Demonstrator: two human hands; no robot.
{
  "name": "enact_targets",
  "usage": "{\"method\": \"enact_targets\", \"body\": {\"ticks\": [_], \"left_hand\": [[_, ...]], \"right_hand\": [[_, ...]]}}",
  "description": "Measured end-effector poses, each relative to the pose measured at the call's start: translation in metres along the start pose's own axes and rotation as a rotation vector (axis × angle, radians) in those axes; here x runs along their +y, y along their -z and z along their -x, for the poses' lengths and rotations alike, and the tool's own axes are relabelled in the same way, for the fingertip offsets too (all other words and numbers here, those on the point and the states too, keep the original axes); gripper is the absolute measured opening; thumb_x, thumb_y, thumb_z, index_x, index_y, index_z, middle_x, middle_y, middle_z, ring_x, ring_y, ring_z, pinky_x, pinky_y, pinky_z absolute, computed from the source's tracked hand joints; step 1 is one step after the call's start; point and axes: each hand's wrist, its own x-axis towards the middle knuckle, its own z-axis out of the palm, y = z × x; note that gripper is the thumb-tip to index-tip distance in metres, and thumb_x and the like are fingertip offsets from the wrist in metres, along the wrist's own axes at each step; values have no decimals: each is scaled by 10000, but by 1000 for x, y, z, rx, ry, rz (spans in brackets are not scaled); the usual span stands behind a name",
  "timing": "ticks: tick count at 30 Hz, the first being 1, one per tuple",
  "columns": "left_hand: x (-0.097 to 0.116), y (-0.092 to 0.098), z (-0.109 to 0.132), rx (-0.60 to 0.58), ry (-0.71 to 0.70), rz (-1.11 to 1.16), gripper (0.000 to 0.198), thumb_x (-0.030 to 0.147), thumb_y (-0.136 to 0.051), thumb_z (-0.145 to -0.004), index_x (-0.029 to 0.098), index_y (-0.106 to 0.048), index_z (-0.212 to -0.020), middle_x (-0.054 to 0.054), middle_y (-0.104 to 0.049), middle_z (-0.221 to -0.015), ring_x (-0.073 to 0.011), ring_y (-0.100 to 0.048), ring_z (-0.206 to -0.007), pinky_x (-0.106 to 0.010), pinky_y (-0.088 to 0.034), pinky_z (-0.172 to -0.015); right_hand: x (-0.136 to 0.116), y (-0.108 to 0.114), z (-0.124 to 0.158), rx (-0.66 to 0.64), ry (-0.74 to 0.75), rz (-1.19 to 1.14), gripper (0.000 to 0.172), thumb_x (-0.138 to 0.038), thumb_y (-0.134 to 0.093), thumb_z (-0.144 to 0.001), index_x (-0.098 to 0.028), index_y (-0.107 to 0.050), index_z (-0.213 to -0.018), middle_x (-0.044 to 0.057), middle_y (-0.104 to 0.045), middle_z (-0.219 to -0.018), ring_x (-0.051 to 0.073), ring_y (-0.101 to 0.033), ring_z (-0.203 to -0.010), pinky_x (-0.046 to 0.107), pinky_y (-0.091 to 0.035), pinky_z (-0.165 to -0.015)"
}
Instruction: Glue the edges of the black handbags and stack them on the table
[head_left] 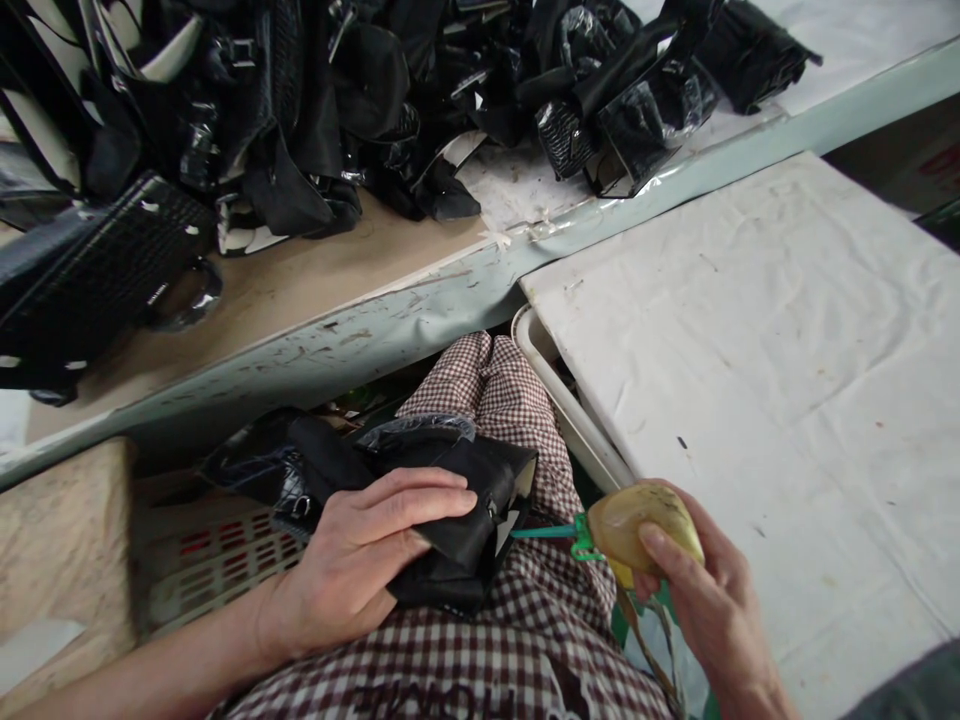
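A black bag piece with a clear plastic wrap lies across my lap on the checked apron. My left hand is closed over it, fingers on top and thumb side hidden. In my right hand is a yellowish squeeze bottle, tipped sideways, with the thumb pressed on its side. Its green nozzle points left and its tip meets the open right edge of the bag piece, where a pale lining shows. Whether any glue comes out cannot be seen.
Many black bag parts are heaped on the bench ahead. A black croc-textured bag lies at its left. To my right is a white-covered board over a white bin. A plastic basket sits low left.
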Motion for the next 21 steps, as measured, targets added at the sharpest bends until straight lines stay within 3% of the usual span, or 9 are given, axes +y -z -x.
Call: {"method": "enact_targets", "body": {"ticks": [3, 12, 18, 21], "left_hand": [[0, -1, -1, 2, 1, 13, 288, 43, -471, -939, 101, -629, -1173, -114, -731, -1122, -199, -639, -1165, -258, -571, -980], [2, -1, 0, 19, 40, 5, 394, 57, -456, -941, 196, -594, -1283, -65, -742, -1125, -189, -665, -1130, -260, -589, -934], [2, -1, -1, 16, 13, 0, 363, 40, -458, -937, 165, -598, -1249, -74, -736, -1128, -186, -650, -1146, -262, -589, -942], [0, -2, 0, 18, -4, 21, 331, 38, -474, -938, 142, -604, -1224, -85, -724, -1149, -188, -626, -1174, -271, -575, -971]], "right_hand": [[1, -3, 4, -29, -66, -75, 544, -465, -735, -791, -227, -585, -1257, 68, -670, -871, 163, -537, -525, 307, -473, -433], [0, -13, 14, -32, -51, -156, 577, -462, -775, -736, -209, -609, -1227, 81, -684, -857, 160, -523, -488, 297, -461, -379], [0, -1, 3, 34, -31, -19, 568, -464, -783, -752, -256, -599, -1247, 51, -664, -943, 146, -558, -580, 254, -489, -439], [-4, -2, -3, 103, 6, 119, 608, -527, -790, -723, -242, -601, -1225, 43, -672, -888, 137, -553, -534, 254, -504, -448]]}}
